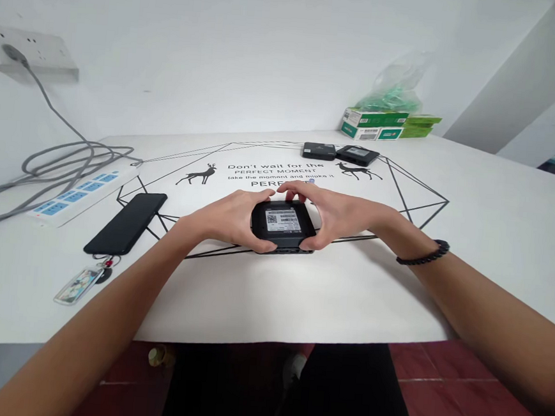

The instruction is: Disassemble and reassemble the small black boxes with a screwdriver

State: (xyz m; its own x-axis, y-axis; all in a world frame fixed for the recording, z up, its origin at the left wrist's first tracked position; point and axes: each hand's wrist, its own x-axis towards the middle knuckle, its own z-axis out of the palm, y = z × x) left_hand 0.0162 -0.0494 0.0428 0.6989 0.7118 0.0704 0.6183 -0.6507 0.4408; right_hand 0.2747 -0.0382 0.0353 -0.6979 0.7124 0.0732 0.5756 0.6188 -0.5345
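Observation:
A black box-shaped device [283, 224] with a white printed label on top lies at the middle of the white table. My left hand [238, 221] grips its left side, thumb at the near edge and fingers at the far edge. From the right, my right hand [327, 215] holds the same device, thumb at the near right corner and fingers curled over the far side. Ports show on the device's near face. Farther back on the table are a small black box [319, 151] and a flat black device [357, 155] with a label.
A black phone [126, 223] with a keychain charm [78, 284] lies at the left. Behind it are a white power strip [84, 194] and coiled grey cables [90, 148]. Green and white boxes [374, 124] under a plastic bag stand at the back right. The table's front edge runs below my forearms.

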